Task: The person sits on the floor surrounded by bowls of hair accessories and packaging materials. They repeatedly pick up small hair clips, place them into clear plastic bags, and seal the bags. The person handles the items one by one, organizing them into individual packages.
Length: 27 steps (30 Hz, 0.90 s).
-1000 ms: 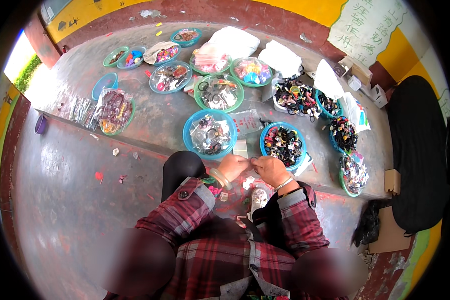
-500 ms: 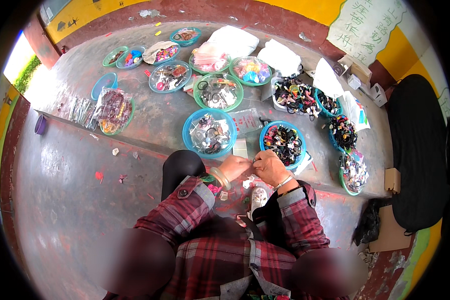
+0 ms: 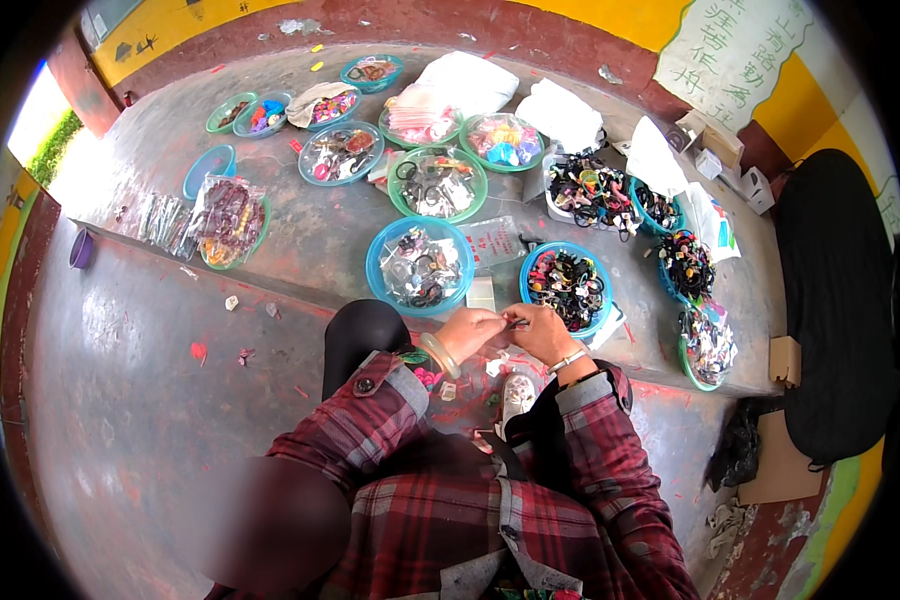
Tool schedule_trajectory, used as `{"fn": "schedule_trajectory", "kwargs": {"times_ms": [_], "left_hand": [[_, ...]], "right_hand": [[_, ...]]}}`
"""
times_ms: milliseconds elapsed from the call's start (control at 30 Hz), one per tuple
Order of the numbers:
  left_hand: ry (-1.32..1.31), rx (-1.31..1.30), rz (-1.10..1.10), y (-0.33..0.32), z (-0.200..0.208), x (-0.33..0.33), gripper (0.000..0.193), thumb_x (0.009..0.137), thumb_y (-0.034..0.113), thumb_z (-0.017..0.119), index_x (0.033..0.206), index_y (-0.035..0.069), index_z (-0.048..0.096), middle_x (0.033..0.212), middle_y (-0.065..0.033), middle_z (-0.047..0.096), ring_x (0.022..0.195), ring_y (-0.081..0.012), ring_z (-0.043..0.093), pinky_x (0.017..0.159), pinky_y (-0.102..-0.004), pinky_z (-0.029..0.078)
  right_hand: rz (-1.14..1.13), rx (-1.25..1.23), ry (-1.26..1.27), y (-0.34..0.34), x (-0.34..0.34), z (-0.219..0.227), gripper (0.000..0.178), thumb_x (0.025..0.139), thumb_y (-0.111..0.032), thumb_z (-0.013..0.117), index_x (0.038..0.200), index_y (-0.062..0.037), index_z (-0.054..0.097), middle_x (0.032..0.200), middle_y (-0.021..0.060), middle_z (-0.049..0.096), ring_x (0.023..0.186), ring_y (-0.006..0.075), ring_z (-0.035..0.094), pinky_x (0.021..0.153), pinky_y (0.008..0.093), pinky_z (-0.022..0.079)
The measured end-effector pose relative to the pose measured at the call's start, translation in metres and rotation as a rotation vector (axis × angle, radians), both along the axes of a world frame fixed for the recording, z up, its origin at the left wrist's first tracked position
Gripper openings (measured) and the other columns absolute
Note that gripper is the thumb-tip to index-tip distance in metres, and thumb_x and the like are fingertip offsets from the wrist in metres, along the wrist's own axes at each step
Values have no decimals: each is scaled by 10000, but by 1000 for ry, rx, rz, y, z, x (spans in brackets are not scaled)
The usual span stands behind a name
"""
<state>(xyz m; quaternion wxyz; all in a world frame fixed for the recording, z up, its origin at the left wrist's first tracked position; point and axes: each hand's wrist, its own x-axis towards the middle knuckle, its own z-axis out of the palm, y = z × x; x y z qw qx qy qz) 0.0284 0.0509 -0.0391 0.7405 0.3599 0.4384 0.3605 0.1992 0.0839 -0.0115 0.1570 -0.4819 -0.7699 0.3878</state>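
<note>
My left hand and my right hand meet in front of me with their fingertips pinched together. Something small and dark shows between the fingers, too little of it to name. Just beyond the right hand stands a blue basin heaped with black hair ties carrying small coloured pieces. Past the left hand, a wider blue basin holds clear packets with dark hair ties inside. A small pale card lies between the two basins.
More basins stand behind, among them a green one with packets and a teal one. At right are a white tub of hair ties and a long black bag. A raised floor edge runs across; scraps lie below it.
My two hands have come closer together, and the right hand's fingers have turned inward toward the left. The basins have stayed in place.
</note>
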Motion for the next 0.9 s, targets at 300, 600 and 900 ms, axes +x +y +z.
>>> {"fn": "schedule_trajectory", "kwargs": {"times_ms": [300, 600, 900], "left_hand": [[131, 201, -158, -2, 2, -1, 285, 897, 180, 485, 1068, -34, 563, 846, -79, 606, 666, -149, 619, 505, -235, 515], [6, 127, 74, 3, 6, -8, 330, 911, 191, 458, 1137, -48, 496, 1014, -120, 595, 922, -182, 595, 547, -241, 529], [106, 219, 41, 5, -3, -4, 320, 903, 183, 475, 1128, -44, 501, 998, -123, 597, 909, -187, 602, 584, -264, 548]], "right_hand": [[47, -47, -15, -6, -1, 6, 433, 623, -177, 713, 1011, -38, 579, 856, 130, 640, 793, 241, 627, 698, 321, 484], [-178, -295, 407, 12, 25, 18, 223, 762, -80, 651, 912, 62, 567, 665, 33, 576, 522, 57, 484, 437, 207, 347], [-169, -56, 211, 5, 16, 13, 111, 706, -94, 671, 760, -13, 619, 589, 28, 564, 515, 84, 507, 474, 231, 393]]}}
